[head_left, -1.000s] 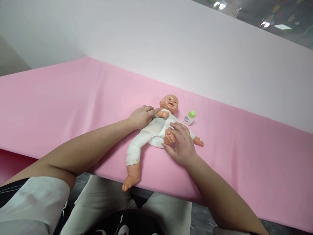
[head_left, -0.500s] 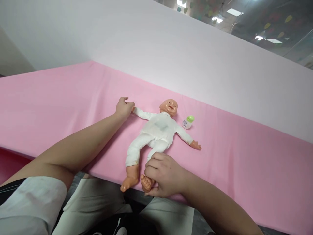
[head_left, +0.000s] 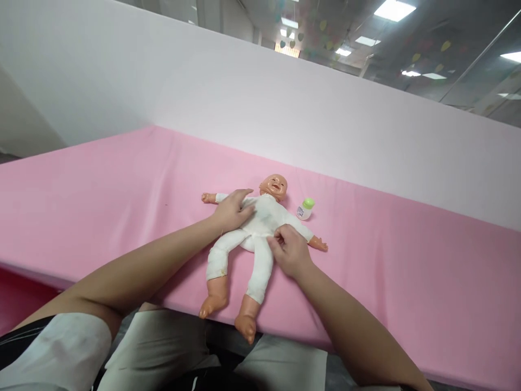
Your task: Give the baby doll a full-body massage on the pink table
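Observation:
A baby doll (head_left: 264,218) with a white cloth body lies on its back, its head away from me and its bare feet at the near table edge. Across the doll's upper arm and the side of its chest rests my left hand (head_left: 235,209), fingers spread. My right hand (head_left: 290,250) is at the other side of the doll's waist, thumb and fingers curled close together at the cloth. Whether a pinch of cloth is between them I cannot make out. Beyond that hand stands a small clear bottle (head_left: 303,212) with a green cap, beside the doll's shoulder.
The pink-covered table (head_left: 407,271) reaches far to both sides. A white wall panel (head_left: 325,119) runs along its back edge, with glass above it showing ceiling lights. My legs (head_left: 163,347) are at the near edge.
My left hand has moved from the doll's hand to its upper arm and chest. My right hand has let go of the doll's foot and moved up to its waist. The view has tilted up.

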### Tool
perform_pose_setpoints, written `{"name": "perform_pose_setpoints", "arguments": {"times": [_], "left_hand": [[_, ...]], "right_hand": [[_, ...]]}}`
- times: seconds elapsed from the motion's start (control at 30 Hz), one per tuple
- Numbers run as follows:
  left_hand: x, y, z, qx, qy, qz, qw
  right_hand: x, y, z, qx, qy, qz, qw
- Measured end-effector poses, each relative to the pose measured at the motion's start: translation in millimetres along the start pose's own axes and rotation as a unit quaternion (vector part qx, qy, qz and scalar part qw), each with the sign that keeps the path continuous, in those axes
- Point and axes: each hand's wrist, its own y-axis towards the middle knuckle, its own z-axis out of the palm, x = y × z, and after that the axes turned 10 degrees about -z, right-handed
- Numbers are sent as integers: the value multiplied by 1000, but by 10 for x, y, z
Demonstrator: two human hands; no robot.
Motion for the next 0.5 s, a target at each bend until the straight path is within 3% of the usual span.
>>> {"name": "perform_pose_setpoints", "arguments": {"times": [0.07,0.17,0.27,0.4,0.5], "left_hand": [[-128,9,103,39,-29,3,999],[-273,17,258,78,-70,-60,993],[-395,-57,358,79,-101,-117,985],[-549,-216,428,77,-205,-177,960],[-654,-294,497,114,-356,-214,902]], "right_hand": [[-111,72,-10,43,-71,84,993],[-254,139,19,103,-129,161,973],[-342,151,68,74,-124,180,973],[-349,133,127,-19,43,176,983],[-262,133,181,-62,233,138,961]]}}
